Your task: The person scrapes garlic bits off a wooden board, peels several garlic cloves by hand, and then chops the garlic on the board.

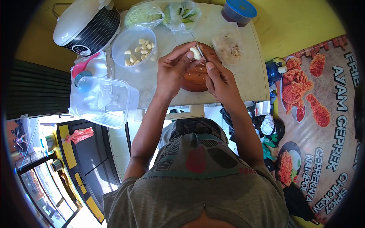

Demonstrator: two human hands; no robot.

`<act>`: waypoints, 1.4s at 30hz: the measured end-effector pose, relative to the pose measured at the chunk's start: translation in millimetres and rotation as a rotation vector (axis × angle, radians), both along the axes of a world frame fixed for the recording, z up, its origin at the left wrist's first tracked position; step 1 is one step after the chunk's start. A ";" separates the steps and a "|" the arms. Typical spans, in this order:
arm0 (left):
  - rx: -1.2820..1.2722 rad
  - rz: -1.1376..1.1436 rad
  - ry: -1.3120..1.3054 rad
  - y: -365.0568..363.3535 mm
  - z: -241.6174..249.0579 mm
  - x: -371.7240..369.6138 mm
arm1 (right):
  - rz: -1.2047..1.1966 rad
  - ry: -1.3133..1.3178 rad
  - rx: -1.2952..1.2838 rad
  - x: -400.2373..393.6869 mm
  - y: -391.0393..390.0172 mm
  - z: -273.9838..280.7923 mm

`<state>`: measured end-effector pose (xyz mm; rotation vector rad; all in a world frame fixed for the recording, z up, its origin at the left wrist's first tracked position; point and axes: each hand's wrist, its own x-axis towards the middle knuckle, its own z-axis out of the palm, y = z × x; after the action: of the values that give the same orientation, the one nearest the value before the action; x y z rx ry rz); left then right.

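Note:
Between the thumb and fingers of my left hand [173,68] is a pale garlic clove [195,53]. My right hand [221,80] grips a knife, its narrow blade [200,51] held against or very close to the clove; the handle is hidden in my fingers. Both hands are above a round brown clay mortar or board [195,81], which carries small peel scraps. To the left, a round clear tub [118,43] holds several peeled cloves [143,52]. On the right is a plastic bag [225,41] with what looks like garlic skins inside.
A white rice cooker [89,26] stands at the back left, near a pink spoon [81,67]. A clear rectangular container [104,104] sits at the table's front left edge. Bagged green vegetables [163,15] and a blue-lidded tub [239,11] line the back of the table [247,68].

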<state>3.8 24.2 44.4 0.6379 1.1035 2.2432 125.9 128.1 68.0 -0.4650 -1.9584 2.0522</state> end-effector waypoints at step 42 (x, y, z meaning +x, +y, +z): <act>-0.150 0.200 0.086 -0.8 -14.0 8.2 | -0.621 -0.281 0.755 -7.4 143.4 -68.6</act>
<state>12.0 23.4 30.4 0.5884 1.4193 2.2886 118.4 271.6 -0.6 -1.0325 -2.1726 0.8328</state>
